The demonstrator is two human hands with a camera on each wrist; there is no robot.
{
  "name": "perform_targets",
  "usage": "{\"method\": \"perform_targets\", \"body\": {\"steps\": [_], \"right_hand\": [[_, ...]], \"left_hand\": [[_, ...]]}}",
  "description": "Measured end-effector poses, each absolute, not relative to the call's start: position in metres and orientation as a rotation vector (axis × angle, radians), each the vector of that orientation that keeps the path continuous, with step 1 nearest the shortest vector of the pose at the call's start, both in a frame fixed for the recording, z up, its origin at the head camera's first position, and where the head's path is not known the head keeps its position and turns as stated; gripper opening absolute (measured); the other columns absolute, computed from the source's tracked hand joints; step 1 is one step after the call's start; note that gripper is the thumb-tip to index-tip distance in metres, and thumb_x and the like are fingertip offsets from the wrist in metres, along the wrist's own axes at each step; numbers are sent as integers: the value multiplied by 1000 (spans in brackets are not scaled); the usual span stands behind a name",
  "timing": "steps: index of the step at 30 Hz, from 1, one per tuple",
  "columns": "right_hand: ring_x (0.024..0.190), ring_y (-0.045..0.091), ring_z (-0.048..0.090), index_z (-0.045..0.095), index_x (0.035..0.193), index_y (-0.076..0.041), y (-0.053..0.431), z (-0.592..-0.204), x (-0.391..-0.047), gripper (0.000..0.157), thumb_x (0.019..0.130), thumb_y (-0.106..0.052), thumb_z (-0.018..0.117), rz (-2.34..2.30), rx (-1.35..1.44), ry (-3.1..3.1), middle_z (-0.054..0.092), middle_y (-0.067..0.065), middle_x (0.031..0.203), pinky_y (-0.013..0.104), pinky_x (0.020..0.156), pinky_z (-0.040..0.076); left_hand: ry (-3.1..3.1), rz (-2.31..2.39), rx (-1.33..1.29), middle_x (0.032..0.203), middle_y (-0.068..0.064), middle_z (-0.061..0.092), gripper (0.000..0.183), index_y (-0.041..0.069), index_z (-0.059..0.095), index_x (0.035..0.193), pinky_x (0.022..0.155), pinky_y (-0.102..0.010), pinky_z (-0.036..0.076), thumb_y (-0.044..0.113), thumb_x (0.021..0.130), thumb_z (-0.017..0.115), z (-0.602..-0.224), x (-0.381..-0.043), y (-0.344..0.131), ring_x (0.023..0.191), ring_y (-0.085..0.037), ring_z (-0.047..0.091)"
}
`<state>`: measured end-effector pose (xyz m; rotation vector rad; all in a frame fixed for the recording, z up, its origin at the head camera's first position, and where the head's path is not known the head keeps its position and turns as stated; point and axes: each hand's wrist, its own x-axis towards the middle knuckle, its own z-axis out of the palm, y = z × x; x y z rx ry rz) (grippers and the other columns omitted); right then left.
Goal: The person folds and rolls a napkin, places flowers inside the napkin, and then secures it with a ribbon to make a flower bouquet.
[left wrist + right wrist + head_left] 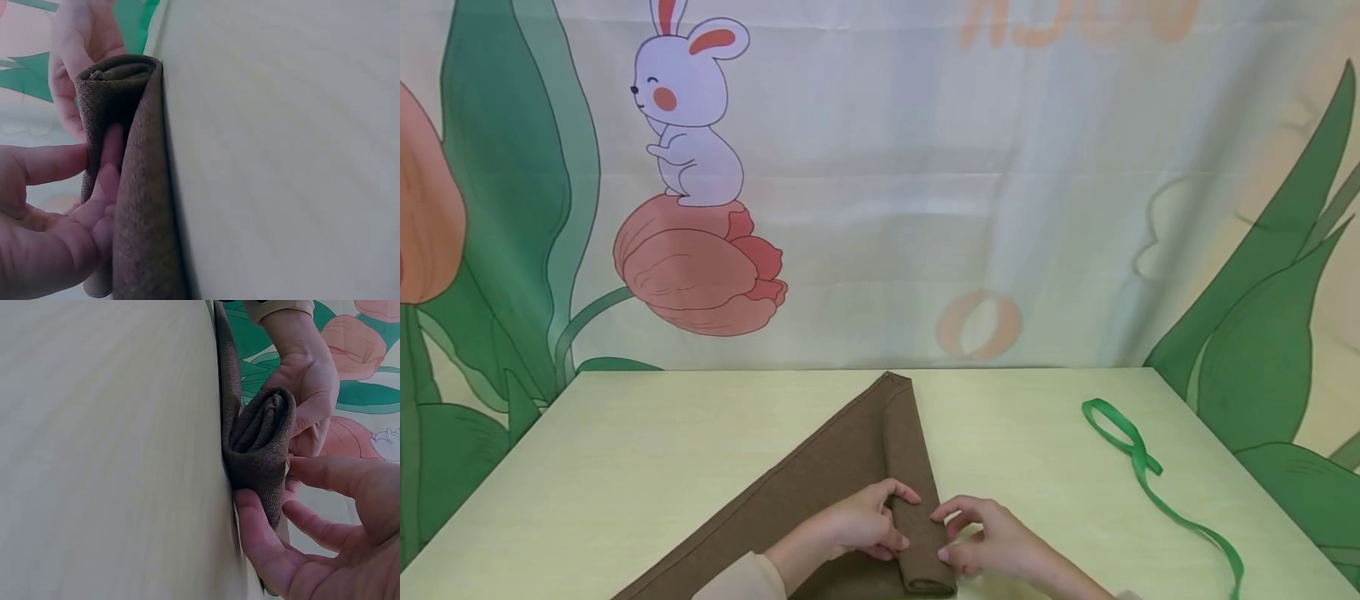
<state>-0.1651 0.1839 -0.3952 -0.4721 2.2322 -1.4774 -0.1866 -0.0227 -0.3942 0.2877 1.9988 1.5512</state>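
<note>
A brown cloth (pixel 805 467) lies on the table, its right edge turned into a flat roll (pixel 917 450). The roll runs from the near edge toward the back, and its layered end (pixel 265 422) shows in the right wrist view. On the roll's left side, my left hand (pixel 861 529) pinches it, with the thumb outside and the fingers tucked in the fold, as the left wrist view shows. My right hand (pixel 996 537) holds the roll's right side near the front, fingertips (pixel 250 509) against its lower side. The cloth's near part runs out of the head view.
A green ribbon (pixel 1187 525), looped at its far end, lies on the right of the pale table (pixel 1030 442). Behind the table hangs a printed curtain (pixel 880 208) with a rabbit, tulips and leaves.
</note>
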Motion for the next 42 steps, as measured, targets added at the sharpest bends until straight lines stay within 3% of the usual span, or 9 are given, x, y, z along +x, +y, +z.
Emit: {"method": "perform_targets", "body": {"steps": [10,25,42], "right_hand": [[54,14,53,55,112,0,182,-400,-169,35,80,-7,66,-1441,-524,2229,54,8,90,25,51,45],[57,13,55,57,110,-2,178,-398,-171,36,77,-7,70,-1333,-553,2306,54,8,89,22,50,42],[55,10,49,60,104,-4,173,-400,-173,34,73,-7,73,-1245,-565,2391,51,5,83,20,48,39]], "left_hand": [[2122,1421,418,59,-3,46,42,8,52,112,53,-26,46,-9,75,64,-397,-188,-28,56,-13,48],[2400,1200,603,51,1,56,38,8,62,105,44,-22,40,-3,70,72,-394,-188,-31,43,-8,47],[2485,1075,689,56,3,54,39,9,65,104,48,-21,38,0,68,75,-394,-193,-29,49,-7,47]]}}
